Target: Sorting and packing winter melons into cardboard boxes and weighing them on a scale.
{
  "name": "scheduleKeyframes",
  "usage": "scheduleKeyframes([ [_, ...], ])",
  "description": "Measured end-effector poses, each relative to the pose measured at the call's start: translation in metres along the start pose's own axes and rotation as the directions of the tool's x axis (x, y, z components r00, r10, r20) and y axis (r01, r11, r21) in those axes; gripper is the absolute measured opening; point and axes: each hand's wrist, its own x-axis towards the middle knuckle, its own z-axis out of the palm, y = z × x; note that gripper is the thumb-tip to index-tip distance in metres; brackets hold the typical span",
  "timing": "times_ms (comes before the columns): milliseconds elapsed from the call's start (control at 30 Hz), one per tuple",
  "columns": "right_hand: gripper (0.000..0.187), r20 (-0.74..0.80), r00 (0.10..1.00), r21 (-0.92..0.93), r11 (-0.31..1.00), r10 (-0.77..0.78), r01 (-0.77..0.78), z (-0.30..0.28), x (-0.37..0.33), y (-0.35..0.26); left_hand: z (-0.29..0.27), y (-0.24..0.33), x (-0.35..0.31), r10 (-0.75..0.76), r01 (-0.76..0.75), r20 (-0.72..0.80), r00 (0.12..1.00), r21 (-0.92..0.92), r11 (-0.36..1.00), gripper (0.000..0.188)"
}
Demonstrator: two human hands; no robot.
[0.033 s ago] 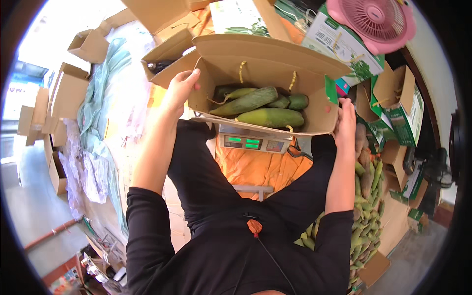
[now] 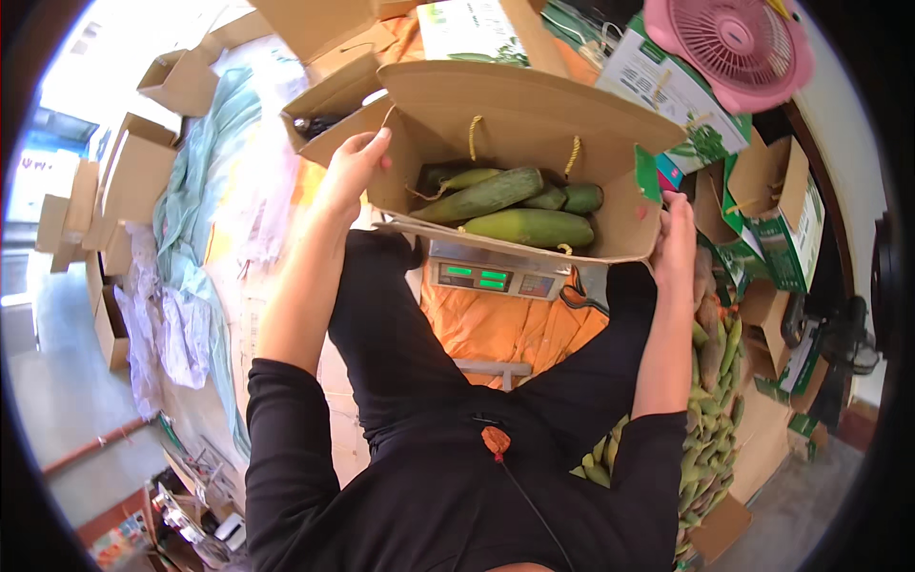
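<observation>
A cardboard box (image 2: 534,91) with raised flaps stands in front of me, its top side open. Inside lie several long green radishes (image 2: 529,227), some with thin pale root tails. Yellow cord handles (image 2: 475,138) hang along its walls. My left hand (image 2: 355,176) grips the box's left end, thumb up near the flap. At the right end my right hand (image 2: 675,238) presses against the side wall, fingers partly hidden. Beneath the near edge shows a digital scale (image 2: 505,278) with lit green displays; whether the box rests on it is hidden.
Dark-handled scissors (image 2: 579,294) lie beside the scale on an orange sheet (image 2: 477,329). A large heap of green radishes (image 2: 710,419) is at my right. Printed cartons (image 2: 786,214) and a pink fan (image 2: 732,43) stand far right. Empty boxes (image 2: 133,181) and plastic bags (image 2: 186,343) are left.
</observation>
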Motion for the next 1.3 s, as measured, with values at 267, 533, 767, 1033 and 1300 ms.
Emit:
scheduleKeyframes([
  [267,0.047,0.270,0.952,-0.045,0.986,-0.145,0.163,0.091,-0.008,-0.061,-0.098,0.015,-0.004,0.046,-0.085,-0.131,0.990,-0.312,0.946,0.048],
  [533,0.045,0.541,0.836,-0.084,0.982,-0.096,0.167,0.214,-0.039,-0.072,-0.227,-0.008,-0.065,0.081,-0.207,-0.296,0.952,-0.426,0.881,0.038],
  [767,0.060,0.690,0.710,-0.303,0.947,0.145,0.102,0.329,-0.099,0.000,-0.337,-0.118,-0.158,-0.063,-0.138,-0.518,0.853,-0.340,0.930,0.034],
  [1033,0.107,0.643,0.469,-0.641,0.761,0.606,-0.104,0.381,-0.209,0.101,-0.382,-0.267,-0.277,-0.321,0.143,-0.648,0.690,-0.312,0.939,0.031],
  [1300,0.079,0.633,0.069,-0.774,0.632,0.771,0.038,0.379,-0.256,0.170,-0.378,-0.417,-0.392,-0.601,0.558,-0.710,0.368,-0.348,0.753,0.034],
])
